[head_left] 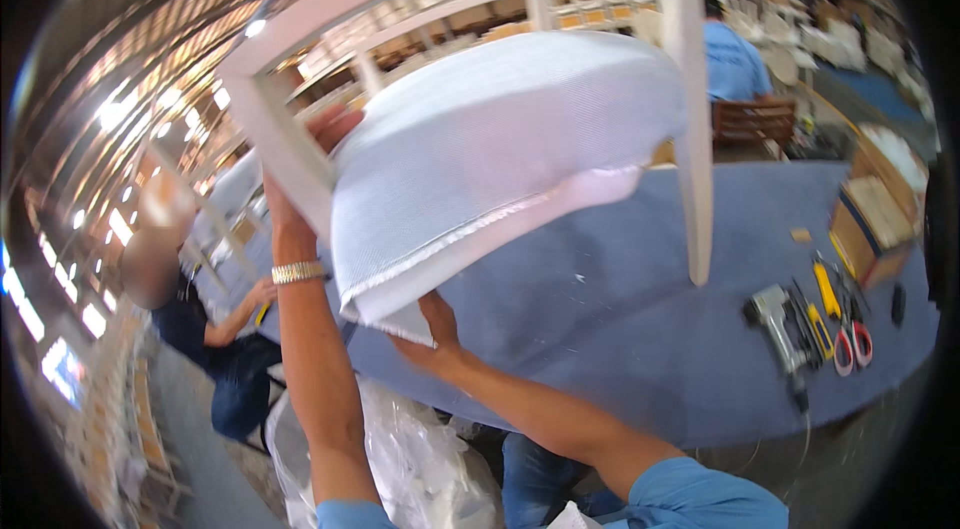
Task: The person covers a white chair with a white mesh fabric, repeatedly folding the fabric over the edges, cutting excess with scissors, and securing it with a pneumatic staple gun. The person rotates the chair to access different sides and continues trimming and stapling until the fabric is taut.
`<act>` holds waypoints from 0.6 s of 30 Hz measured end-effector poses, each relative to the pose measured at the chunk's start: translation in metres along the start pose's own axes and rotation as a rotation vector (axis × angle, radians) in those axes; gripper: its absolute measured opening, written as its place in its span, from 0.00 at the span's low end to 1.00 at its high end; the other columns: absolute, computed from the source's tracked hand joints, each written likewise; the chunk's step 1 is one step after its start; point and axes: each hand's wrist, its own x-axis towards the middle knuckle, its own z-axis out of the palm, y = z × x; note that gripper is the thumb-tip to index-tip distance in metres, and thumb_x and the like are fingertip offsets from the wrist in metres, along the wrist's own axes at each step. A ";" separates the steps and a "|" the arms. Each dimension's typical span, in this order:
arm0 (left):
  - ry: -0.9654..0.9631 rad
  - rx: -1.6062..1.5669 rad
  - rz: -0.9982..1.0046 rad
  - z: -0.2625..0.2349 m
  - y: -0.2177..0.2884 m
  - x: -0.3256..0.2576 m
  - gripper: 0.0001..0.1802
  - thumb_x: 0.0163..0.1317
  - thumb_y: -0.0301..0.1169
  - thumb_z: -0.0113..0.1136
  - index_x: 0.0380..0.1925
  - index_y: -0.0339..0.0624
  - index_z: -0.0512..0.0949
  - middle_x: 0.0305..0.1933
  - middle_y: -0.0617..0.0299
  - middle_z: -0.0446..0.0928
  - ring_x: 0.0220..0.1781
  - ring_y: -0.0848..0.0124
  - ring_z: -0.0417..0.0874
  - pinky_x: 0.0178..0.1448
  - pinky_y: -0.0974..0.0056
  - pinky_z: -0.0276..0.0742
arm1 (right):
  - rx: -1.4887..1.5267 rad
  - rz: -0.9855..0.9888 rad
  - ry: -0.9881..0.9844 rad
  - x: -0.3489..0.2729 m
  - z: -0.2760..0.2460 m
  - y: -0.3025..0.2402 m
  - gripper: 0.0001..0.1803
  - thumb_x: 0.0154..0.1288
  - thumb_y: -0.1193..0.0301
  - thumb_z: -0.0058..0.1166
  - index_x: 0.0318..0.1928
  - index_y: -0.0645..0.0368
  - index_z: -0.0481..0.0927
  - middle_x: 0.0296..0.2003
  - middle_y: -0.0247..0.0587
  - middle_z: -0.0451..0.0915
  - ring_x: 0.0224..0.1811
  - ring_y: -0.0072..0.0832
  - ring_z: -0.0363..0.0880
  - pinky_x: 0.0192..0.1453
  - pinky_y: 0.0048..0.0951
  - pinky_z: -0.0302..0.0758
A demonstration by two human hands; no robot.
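A pale wooden chair point(690, 129) is tipped up over the table in front of me, its seat covered in light blue-white fabric point(500, 149). The fabric's lower edge is frayed and hangs loose, with a white layer point(580, 191) showing under it. Behind the chair's left upright, my left hand point(335, 126) grips the chair beside the seat; the frame hides part of it. A gold-coloured watch point(298, 272) circles that wrist. Below the near left corner of the seat, my right hand point(432, 337) is closed on the fabric's loose edge.
On the blue-covered table point(600, 329) lie a staple gun point(778, 329) with a hose, red-handled scissors point(853, 344) and yellow cutters point(826, 289). A cardboard box point(875, 219) stands right. One person point(215, 329) sits left, another point(735, 59) behind. Clear plastic point(420, 459) hangs below the near edge.
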 end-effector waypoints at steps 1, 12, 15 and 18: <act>0.017 -0.224 -0.030 0.013 0.022 -0.005 0.46 0.72 0.66 0.29 0.71 0.34 0.60 0.57 0.40 0.78 0.55 0.54 0.83 0.64 0.57 0.76 | -0.012 0.019 -0.029 0.002 0.006 0.005 0.42 0.53 0.69 0.68 0.67 0.59 0.61 0.55 0.56 0.75 0.58 0.54 0.75 0.60 0.43 0.75; 0.604 0.510 0.182 0.040 0.024 -0.068 0.31 0.69 0.52 0.60 0.49 0.30 0.78 0.38 0.56 0.82 0.39 0.74 0.79 0.46 0.66 0.76 | -0.251 0.093 -1.219 0.019 -0.168 -0.046 0.31 0.63 0.60 0.65 0.61 0.66 0.76 0.56 0.53 0.80 0.52 0.41 0.83 0.58 0.37 0.78; 0.594 0.416 0.207 0.031 0.018 -0.073 0.28 0.72 0.47 0.58 0.57 0.30 0.76 0.43 0.60 0.82 0.43 0.76 0.77 0.48 0.68 0.75 | 0.083 0.135 -1.212 0.053 -0.221 -0.134 0.26 0.65 0.63 0.64 0.59 0.65 0.78 0.49 0.47 0.85 0.49 0.35 0.85 0.55 0.33 0.80; 0.570 0.236 0.240 0.044 0.020 -0.080 0.27 0.76 0.42 0.52 0.63 0.31 0.72 0.49 0.62 0.80 0.47 0.78 0.75 0.52 0.71 0.72 | 0.251 -0.362 -0.901 0.102 -0.216 -0.191 0.26 0.61 0.65 0.66 0.57 0.64 0.80 0.46 0.46 0.86 0.47 0.35 0.85 0.53 0.34 0.80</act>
